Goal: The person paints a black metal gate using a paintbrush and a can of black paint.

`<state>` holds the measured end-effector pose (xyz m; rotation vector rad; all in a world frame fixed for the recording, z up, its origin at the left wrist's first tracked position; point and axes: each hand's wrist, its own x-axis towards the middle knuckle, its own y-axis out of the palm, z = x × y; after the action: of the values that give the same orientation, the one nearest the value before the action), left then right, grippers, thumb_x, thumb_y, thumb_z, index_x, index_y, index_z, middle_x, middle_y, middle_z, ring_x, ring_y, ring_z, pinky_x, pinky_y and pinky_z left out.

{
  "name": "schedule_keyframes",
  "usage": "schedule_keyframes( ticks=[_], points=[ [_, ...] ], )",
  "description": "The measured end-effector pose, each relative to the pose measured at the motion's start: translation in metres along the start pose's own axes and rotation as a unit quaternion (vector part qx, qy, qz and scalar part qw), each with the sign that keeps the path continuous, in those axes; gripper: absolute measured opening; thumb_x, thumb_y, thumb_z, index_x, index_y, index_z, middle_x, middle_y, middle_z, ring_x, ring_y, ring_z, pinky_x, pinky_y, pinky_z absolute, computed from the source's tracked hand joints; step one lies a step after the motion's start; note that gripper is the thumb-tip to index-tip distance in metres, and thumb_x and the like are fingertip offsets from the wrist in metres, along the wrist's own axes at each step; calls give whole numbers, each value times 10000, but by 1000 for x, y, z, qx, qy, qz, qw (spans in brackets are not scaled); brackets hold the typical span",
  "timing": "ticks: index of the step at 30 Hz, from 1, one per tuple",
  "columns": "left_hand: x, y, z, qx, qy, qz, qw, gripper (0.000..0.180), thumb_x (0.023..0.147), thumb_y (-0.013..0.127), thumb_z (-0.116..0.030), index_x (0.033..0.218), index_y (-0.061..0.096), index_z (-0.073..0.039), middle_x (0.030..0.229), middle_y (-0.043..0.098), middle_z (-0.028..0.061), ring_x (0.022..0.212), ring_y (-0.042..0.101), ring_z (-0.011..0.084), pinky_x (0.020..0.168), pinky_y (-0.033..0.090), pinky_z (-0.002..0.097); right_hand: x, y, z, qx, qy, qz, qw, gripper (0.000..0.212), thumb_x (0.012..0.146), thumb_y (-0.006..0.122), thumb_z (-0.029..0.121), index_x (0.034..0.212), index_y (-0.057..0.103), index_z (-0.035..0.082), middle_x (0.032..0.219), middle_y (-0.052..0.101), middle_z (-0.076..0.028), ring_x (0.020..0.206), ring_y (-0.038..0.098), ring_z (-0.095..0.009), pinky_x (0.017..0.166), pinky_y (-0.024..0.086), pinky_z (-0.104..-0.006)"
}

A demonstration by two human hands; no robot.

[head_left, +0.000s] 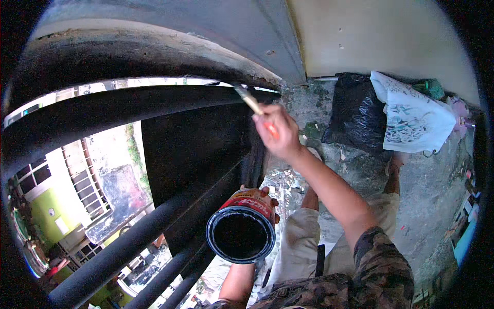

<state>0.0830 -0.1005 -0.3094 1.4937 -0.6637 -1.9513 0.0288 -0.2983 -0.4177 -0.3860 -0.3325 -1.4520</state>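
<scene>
Two hands busy: right hand (pixel 278 135) grips paintbrush (pixel 253 105) at black railing (pixel 154 105), left hand (pixel 267 198) closed around paint can (pixel 242 226). Mid-coat; next likely needs steady re-dip.

Right hand (pixel 277 133) brushes black railing (pixel 128 110); left hand (pixel 265 198) grips paint can (pixel 241 229).

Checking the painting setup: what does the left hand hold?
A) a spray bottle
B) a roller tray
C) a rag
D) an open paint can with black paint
D: the left hand grips an open paint can, black inside, while the right hand holds the paintbrush.
</scene>
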Motion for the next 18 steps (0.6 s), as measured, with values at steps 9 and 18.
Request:
schedule_keyframes(
  ticks=[9,18],
  points=[
    [5,4,5,45,102,18,994,636,986,391,-530,1260,524,29,1105,609,295,891,646,424,738,570,492,0,-1,-8,45,58,-46,996,162,802,715,-11,851,567,32,922,666,-151,800,681,-273,680,533,-339],
    [56,-74,9,10,112,40,993,510,941,492,-497,1350,514,-193,1329,531,195,1092,533,450,738,489,581,-12,-2,-54,137,113,-114,977,173,806,715,-31,845,556,24,891,674,-137,815,679,-200,725,539,-301]
  ],
)
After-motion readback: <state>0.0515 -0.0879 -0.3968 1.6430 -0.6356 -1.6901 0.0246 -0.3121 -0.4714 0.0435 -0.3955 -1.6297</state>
